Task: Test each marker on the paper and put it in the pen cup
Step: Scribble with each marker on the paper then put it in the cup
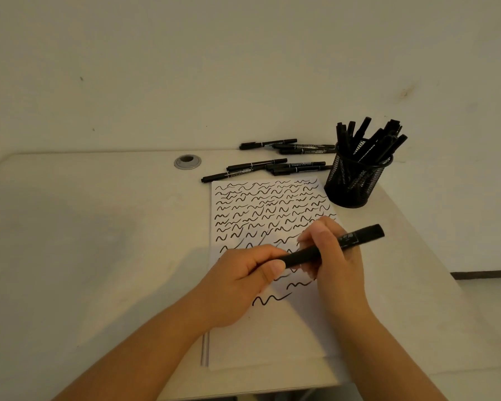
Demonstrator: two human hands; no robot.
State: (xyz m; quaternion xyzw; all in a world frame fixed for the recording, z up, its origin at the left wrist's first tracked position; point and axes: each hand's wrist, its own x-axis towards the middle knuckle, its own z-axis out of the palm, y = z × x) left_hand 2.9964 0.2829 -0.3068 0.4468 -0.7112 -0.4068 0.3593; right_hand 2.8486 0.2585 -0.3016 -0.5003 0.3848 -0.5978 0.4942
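Pale desk [99,241] against a bare wall is carrying scribbled paper [272,337]; both hands are holding one black marker [330,248] above it, left hand [243,282] pinching the cap end, right hand [334,256] curling round the barrel; probably capping or uncapping, so keep it axial; mesh pen cup [356,180] is standing near, beyond the sheet.

Dim, warm light; soft shadow left of the paper [272,337]; hands slightly blurred; wide-angle bending at edges.

Loose markers [261,166] and pen cup [356,180] crowd the paper's [272,337] far edge.
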